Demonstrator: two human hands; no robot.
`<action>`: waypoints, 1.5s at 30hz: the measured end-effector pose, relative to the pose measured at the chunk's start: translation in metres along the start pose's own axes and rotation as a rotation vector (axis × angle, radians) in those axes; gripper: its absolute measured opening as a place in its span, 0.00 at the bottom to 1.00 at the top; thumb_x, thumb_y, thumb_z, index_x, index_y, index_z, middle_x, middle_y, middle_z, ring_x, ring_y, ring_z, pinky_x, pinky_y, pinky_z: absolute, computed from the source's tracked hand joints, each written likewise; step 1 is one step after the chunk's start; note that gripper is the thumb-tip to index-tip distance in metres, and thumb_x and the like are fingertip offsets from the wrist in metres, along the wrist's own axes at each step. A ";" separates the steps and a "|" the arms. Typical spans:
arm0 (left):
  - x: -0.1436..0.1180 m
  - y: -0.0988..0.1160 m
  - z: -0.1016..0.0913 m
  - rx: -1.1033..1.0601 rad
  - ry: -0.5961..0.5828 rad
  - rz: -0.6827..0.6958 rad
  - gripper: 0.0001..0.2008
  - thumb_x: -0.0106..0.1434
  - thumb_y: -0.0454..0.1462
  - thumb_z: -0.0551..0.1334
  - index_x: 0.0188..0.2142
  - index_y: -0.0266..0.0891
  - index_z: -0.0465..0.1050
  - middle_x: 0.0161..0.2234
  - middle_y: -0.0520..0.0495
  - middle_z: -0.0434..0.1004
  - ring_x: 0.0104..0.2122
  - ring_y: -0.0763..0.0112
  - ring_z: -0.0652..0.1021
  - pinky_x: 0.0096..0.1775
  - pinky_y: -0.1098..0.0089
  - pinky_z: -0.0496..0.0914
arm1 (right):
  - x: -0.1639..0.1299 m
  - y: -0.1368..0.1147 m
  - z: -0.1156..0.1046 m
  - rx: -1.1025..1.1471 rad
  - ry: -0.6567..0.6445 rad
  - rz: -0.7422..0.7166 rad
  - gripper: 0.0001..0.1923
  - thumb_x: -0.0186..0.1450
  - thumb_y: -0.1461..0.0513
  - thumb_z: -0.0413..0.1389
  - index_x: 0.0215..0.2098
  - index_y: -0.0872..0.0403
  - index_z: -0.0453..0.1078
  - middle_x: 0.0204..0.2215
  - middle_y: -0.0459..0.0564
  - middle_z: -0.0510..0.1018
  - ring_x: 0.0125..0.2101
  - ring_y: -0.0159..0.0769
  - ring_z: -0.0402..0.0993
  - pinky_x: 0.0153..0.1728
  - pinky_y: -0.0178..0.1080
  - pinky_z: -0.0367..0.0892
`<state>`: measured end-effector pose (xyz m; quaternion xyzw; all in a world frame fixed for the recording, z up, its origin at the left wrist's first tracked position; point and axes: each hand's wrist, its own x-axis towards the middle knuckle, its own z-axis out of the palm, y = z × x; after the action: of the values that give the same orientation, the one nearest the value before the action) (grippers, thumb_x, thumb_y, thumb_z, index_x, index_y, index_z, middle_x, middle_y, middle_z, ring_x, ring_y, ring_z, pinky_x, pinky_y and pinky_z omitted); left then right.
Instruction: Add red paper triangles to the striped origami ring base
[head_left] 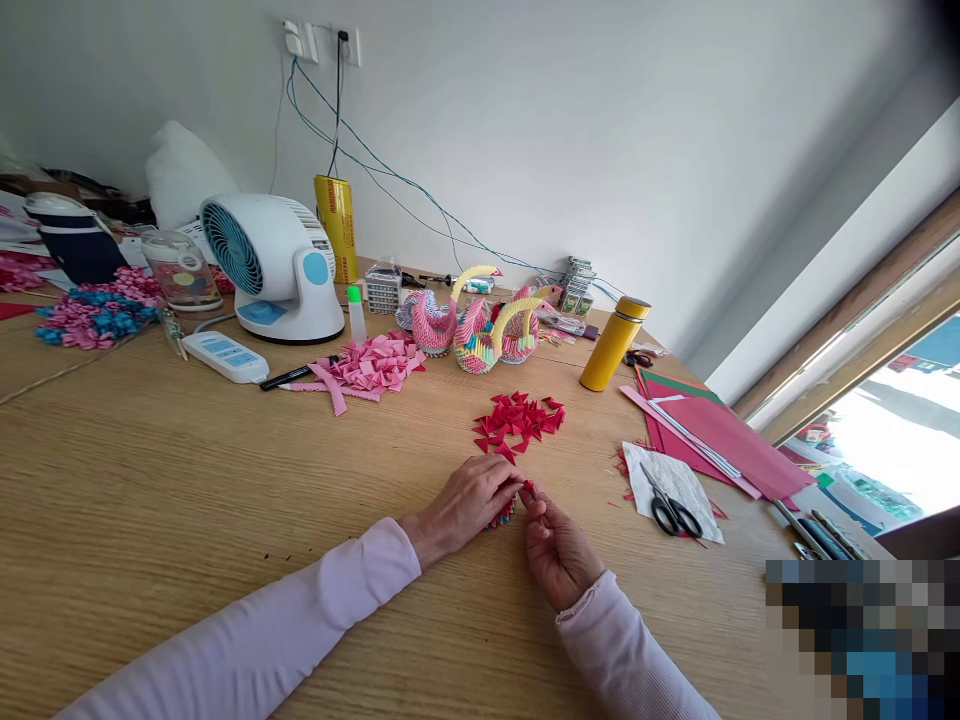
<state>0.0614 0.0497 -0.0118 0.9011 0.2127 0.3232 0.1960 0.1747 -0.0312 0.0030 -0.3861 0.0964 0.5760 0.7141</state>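
Observation:
Both hands meet over the table, just in front of a loose heap of red folded paper triangles point(517, 420). My right hand point(556, 550) is closed, thumb and fingertips pinching a small red folded paper piece point(529, 486). My left hand point(471, 500) is bent over a multicoloured folded-paper model point(504, 514), its fingertips closed and touching the right fingertips at the red piece. Most of that model is hidden under the left hand; only a blue, red and yellow spiky edge shows.
Beyond the red heap stand folded-paper swans point(476, 340). Pink paper strips point(379, 362), a glue bottle point(356, 318) and a white fan point(281, 265) lie left. To the right are a yellow flask point(615, 345), scissors point(675, 515) on a tissue, and red paper sheets point(739, 440).

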 end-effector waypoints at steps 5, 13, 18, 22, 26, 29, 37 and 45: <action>0.000 0.000 0.000 -0.002 0.001 -0.009 0.05 0.67 0.35 0.56 0.37 0.38 0.70 0.37 0.48 0.75 0.39 0.68 0.74 0.44 0.69 0.68 | 0.006 0.003 -0.005 -0.025 -0.054 -0.038 0.06 0.59 0.74 0.58 0.30 0.59 0.68 0.24 0.43 0.76 0.15 0.18 0.70 0.09 0.16 0.59; 0.000 -0.004 0.002 -0.029 0.026 -0.008 0.06 0.66 0.36 0.57 0.37 0.38 0.71 0.36 0.48 0.76 0.38 0.68 0.75 0.43 0.69 0.69 | 0.004 0.008 -0.003 -0.003 -0.026 -0.073 0.07 0.58 0.74 0.59 0.29 0.59 0.69 0.23 0.43 0.76 0.14 0.17 0.69 0.10 0.16 0.60; 0.000 -0.007 0.005 -0.069 0.057 -0.012 0.04 0.65 0.35 0.57 0.37 0.38 0.71 0.35 0.48 0.75 0.37 0.68 0.75 0.41 0.69 0.69 | 0.003 0.011 -0.002 -0.020 -0.016 -0.073 0.07 0.57 0.72 0.61 0.29 0.57 0.69 0.23 0.42 0.77 0.14 0.18 0.70 0.11 0.17 0.63; -0.001 -0.005 0.004 -0.050 0.035 -0.014 0.03 0.64 0.34 0.58 0.35 0.37 0.70 0.34 0.47 0.75 0.36 0.68 0.74 0.40 0.69 0.69 | 0.005 0.010 -0.003 0.026 0.010 -0.046 0.05 0.60 0.73 0.58 0.30 0.58 0.69 0.22 0.42 0.76 0.15 0.18 0.70 0.12 0.16 0.64; -0.002 -0.003 0.003 -0.041 0.028 -0.001 0.03 0.64 0.33 0.58 0.36 0.38 0.70 0.36 0.47 0.75 0.38 0.68 0.75 0.42 0.69 0.69 | 0.010 0.009 -0.007 0.060 0.026 -0.010 0.05 0.61 0.73 0.56 0.30 0.59 0.70 0.22 0.42 0.76 0.15 0.18 0.71 0.12 0.16 0.64; -0.002 -0.003 0.004 -0.043 0.029 0.007 0.04 0.64 0.32 0.57 0.36 0.38 0.70 0.37 0.47 0.75 0.39 0.68 0.75 0.43 0.69 0.69 | 0.013 0.011 -0.009 0.027 -0.002 -0.063 0.06 0.59 0.72 0.59 0.30 0.57 0.69 0.23 0.42 0.77 0.16 0.19 0.72 0.12 0.16 0.64; 0.000 -0.004 0.004 -0.056 -0.001 0.022 0.05 0.67 0.34 0.55 0.37 0.39 0.70 0.37 0.48 0.74 0.39 0.68 0.74 0.44 0.69 0.68 | 0.004 0.013 -0.003 -0.014 -0.003 -0.154 0.09 0.55 0.72 0.62 0.31 0.57 0.70 0.22 0.40 0.78 0.15 0.18 0.71 0.10 0.17 0.63; -0.001 -0.001 -0.003 -0.145 0.058 0.037 0.16 0.62 0.41 0.62 0.47 0.39 0.62 0.48 0.42 0.65 0.50 0.64 0.69 0.51 0.64 0.67 | 0.002 -0.005 0.001 -0.363 -0.213 -0.424 0.17 0.44 0.61 0.70 0.31 0.58 0.75 0.26 0.43 0.78 0.19 0.22 0.70 0.09 0.21 0.57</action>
<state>0.0582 0.0507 -0.0109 0.8785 0.1779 0.3674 0.2483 0.1793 -0.0287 0.0047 -0.4563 -0.1663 0.4590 0.7439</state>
